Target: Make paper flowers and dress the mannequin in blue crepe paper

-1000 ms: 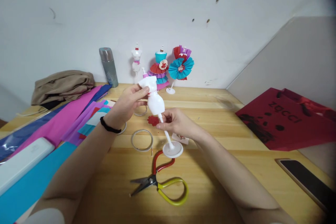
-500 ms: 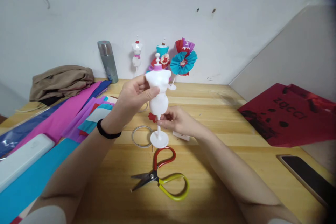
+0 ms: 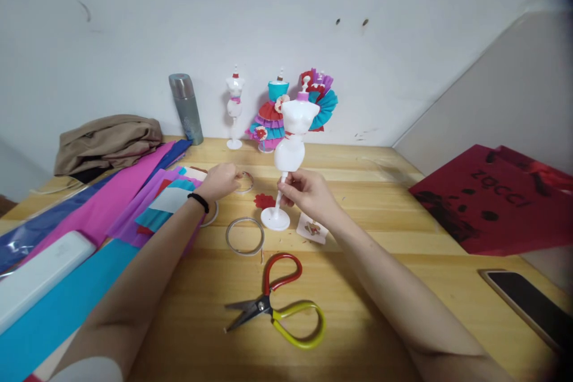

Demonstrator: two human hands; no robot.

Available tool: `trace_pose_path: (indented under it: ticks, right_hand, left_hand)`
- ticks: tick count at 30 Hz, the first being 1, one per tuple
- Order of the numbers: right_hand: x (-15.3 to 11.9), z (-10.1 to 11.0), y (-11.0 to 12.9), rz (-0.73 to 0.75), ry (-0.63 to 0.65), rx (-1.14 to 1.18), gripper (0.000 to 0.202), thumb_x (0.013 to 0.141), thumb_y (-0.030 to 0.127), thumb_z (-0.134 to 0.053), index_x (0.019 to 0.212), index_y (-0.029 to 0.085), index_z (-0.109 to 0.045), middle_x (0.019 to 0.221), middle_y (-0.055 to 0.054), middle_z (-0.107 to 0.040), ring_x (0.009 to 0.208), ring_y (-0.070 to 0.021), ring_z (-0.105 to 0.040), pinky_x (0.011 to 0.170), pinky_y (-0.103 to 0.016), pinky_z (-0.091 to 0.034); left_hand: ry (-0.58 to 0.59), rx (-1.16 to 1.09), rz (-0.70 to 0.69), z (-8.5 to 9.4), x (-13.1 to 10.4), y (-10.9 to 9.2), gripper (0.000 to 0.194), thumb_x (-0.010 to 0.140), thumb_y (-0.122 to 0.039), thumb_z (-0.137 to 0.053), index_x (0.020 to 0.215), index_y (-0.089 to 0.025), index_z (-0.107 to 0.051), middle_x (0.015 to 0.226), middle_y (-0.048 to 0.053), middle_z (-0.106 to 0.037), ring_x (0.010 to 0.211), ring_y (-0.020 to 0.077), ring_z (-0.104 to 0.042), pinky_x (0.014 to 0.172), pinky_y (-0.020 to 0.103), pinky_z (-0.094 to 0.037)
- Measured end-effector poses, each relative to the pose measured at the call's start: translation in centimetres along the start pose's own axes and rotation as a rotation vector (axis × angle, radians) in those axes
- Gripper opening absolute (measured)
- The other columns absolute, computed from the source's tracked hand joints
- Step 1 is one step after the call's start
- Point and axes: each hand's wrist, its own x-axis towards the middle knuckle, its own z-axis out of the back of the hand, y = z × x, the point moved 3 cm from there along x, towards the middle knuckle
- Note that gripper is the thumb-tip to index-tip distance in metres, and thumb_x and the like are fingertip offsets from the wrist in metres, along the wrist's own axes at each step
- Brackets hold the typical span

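Note:
A small white mannequin (image 3: 290, 152) with a pink neck band and a thin red line at its waist leans slightly right in the head view. My right hand (image 3: 308, 194) is closed round its stand, above the round base. My left hand (image 3: 226, 181), with a black band at the wrist, is over the table beside a small metal ring (image 3: 245, 182); its fingertips are too small to tell what they touch. A larger ring (image 3: 245, 236) lies nearer me. Red paper shapes (image 3: 265, 200) lie behind the base, and scissors (image 3: 264, 305) with red and yellow handles lie spread in front.
Coloured paper (image 3: 161, 200), a white case (image 3: 49, 274) and brown cloth (image 3: 110, 137) are at left. A flask (image 3: 185, 108) and decorated mannequins (image 3: 271, 113) stand behind. A small card (image 3: 312, 228), red bag (image 3: 496, 200) and phone (image 3: 528, 304) are at right.
My left hand has let go of the mannequin and moved down and left to the table. The mannequin, in my right hand, has shifted up and right and now leans.

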Motion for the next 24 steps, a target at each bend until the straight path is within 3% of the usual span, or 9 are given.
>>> trace_pose_path:
  ticks: [4,14,18,24]
  right_hand:
    - [0.0,-0.2,-0.1,0.025,0.024,0.004,0.018,0.077,0.034,-0.061,0.066,0.020,-0.054,0.054,0.000,-0.061,0.049,-0.0155,-0.061,0.051,-0.028,-0.049]
    - [-0.1,-0.1,-0.1,0.041,0.024,0.002,0.019,0.078,0.034,-0.061,0.066,0.020,-0.055,0.055,0.000,-0.061,0.050,-0.0154,-0.061,0.052,-0.028,-0.049]
    - [0.4,0.8,-0.7,0.067,-0.073,-0.099,0.016,0.080,0.033,-0.059,0.073,0.019,-0.059,0.057,-0.002,-0.065,0.052,-0.0164,-0.062,0.053,-0.028,-0.049]
    - [2.3,2.3,-4.4,-0.020,-0.246,-0.249,0.010,0.080,0.027,-0.057,0.076,0.018,-0.060,0.059,-0.003,-0.067,0.054,-0.0178,-0.064,0.057,-0.029,-0.050]
  left_hand:
    - [0.067,0.105,-0.001,-2.0,0.3,1.1,0.017,0.075,-0.017,-0.055,0.070,-0.017,-0.071,0.083,0.010,-0.073,0.081,0.0245,-0.068,0.070,0.031,-0.048]
    - [0.170,0.232,-0.099,-2.5,0.5,0.7,0.029,0.084,-0.015,-0.045,0.079,-0.015,-0.073,0.091,0.013,-0.075,0.086,0.0241,-0.068,0.075,0.032,-0.049]
    - [0.201,0.266,-0.103,-2.2,0.3,0.6,0.030,0.084,-0.013,-0.045,0.081,-0.014,-0.074,0.091,0.014,-0.076,0.087,0.0235,-0.069,0.076,0.031,-0.050]
    - [0.193,0.307,-0.060,-0.6,-0.2,0.0,0.028,0.082,-0.011,-0.045,0.080,-0.012,-0.074,0.089,0.015,-0.075,0.083,0.0226,-0.068,0.072,0.029,-0.048]
